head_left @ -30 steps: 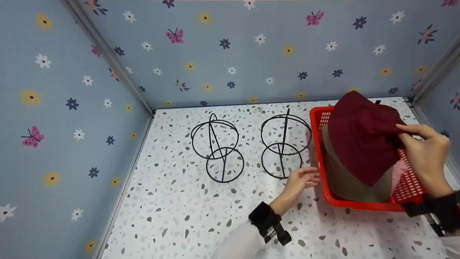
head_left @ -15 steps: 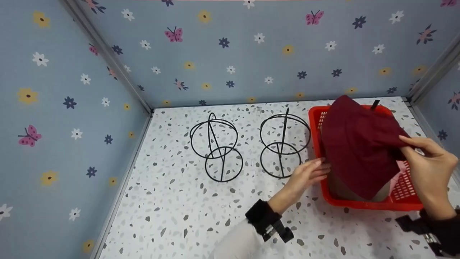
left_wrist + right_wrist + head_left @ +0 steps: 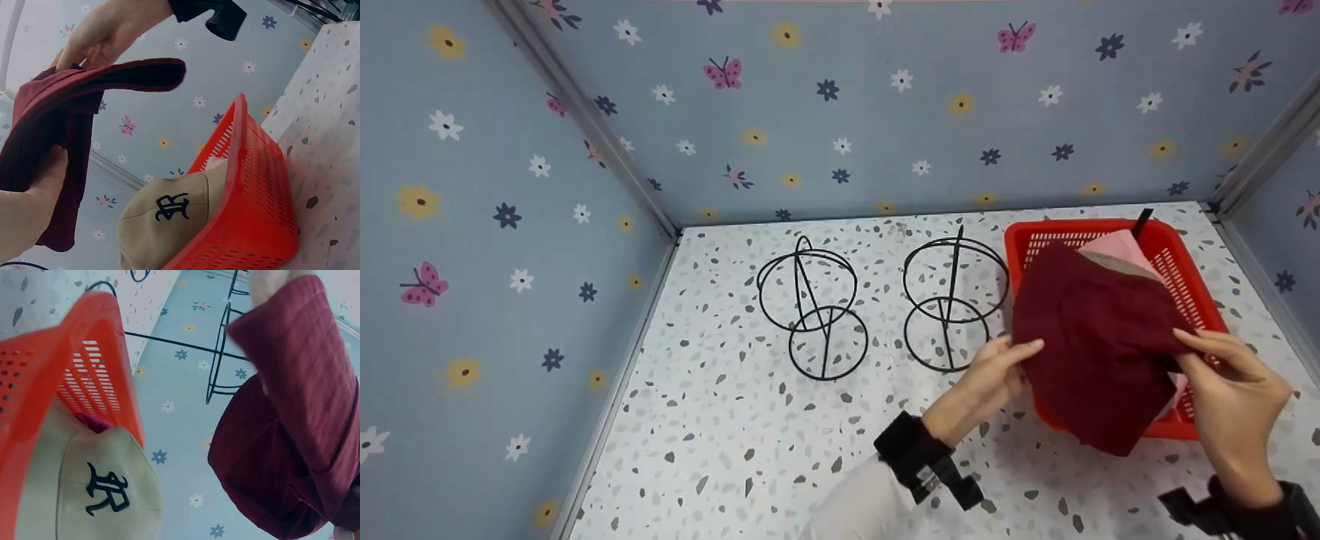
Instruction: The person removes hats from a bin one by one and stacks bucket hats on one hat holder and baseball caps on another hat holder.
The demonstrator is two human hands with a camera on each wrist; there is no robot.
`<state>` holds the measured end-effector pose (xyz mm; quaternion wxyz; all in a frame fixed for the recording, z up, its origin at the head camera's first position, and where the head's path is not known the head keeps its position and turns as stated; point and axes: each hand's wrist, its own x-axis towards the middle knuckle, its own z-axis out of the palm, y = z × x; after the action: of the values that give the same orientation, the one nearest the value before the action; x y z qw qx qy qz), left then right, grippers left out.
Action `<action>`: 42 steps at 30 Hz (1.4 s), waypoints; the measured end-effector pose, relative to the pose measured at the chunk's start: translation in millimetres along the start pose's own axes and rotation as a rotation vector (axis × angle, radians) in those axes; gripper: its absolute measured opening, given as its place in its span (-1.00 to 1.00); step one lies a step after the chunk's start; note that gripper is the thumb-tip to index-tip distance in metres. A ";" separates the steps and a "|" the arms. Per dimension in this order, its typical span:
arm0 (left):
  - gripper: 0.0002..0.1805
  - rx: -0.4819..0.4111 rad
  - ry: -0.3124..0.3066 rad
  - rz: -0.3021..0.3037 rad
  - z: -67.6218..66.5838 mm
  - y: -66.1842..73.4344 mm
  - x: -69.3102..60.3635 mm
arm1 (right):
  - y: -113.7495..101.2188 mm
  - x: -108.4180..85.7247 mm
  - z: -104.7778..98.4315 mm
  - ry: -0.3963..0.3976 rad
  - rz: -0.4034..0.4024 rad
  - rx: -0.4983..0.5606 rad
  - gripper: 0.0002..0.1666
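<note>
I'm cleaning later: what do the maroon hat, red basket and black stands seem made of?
Maroon hat: matte fabric, perhaps cotton; it creases softly. Red basket: probably plastic, slightly shiny, moulded slots. Black stands: likely painted metal, thin bent wire.

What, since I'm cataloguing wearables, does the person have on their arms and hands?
The left hand and right hand show no gloves. On the left, a black band with a jutting black bracket meets a whitish sleeve; on the right is a similar black strap. No sleeve shows clearly there.
</note>
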<state>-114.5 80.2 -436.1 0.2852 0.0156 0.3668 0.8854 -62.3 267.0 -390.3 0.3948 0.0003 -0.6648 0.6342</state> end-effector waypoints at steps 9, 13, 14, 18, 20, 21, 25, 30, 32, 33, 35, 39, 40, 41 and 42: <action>-0.66 0.035 0.002 0.064 3.2 6.3 -9.0 | 12.1 -6.5 -6.9 -0.033 -0.021 -0.059 -0.85; -0.66 0.116 0.029 0.121 5.0 10.6 -14.3 | 14.5 -8.7 -6.6 -0.050 0.019 0.093 -0.84; -0.67 0.138 0.032 0.138 5.4 12.0 -15.8 | 15.3 -8.9 -6.2 -0.056 0.029 0.130 -0.83; -0.67 0.210 0.027 0.192 5.8 18.9 -22.0 | 18.0 -9.7 -3.6 -0.093 0.047 0.198 -0.82; -0.68 0.246 0.023 0.210 5.1 22.8 -25.7 | 19.1 -10.7 -1.3 -0.105 0.063 0.246 -0.81; -0.67 0.265 0.025 0.217 5.1 24.9 -27.8 | 19.2 -11.4 0.3 -0.115 0.060 0.255 -0.81; -0.68 0.362 0.031 0.277 5.8 31.8 -35.7 | 13.0 -14.3 10.8 -0.161 0.029 0.258 -0.78; -0.70 0.499 0.014 0.393 6.5 38.3 -45.3 | 6.1 -17.7 22.1 -0.216 -0.055 0.045 -0.70; -0.70 0.562 0.013 0.440 6.6 40.8 -50.1 | 5.6 -20.1 24.9 -0.225 -0.095 -0.077 -0.65; -0.71 0.598 0.013 0.465 6.9 42.2 -52.8 | 5.1 -21.5 26.4 -0.226 -0.117 -0.135 -0.63; -0.71 0.671 0.025 0.502 8.2 44.8 -58.5 | 2.3 -25.2 29.6 -0.226 -0.154 -0.205 -0.60; -0.73 0.788 0.075 0.541 11.7 48.0 -68.8 | -12.0 -35.6 40.7 -0.232 -0.215 -0.193 -0.59; -0.74 0.822 0.093 0.554 12.2 48.0 -70.8 | -16.6 -38.7 44.4 -0.240 -0.227 -0.165 -0.59; -0.75 0.842 0.111 0.564 12.7 48.1 -72.7 | -21.6 -41.9 48.3 -0.254 -0.240 -0.136 -0.60; -0.76 0.857 0.128 0.574 12.9 47.8 -74.4 | -26.5 -45.2 52.0 -0.274 -0.249 -0.110 -0.60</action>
<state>-72.8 22.9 -381.7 -0.0241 0.1769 0.6942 0.6973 -45.1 195.4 -385.7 0.3755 0.1472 -0.7407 0.5373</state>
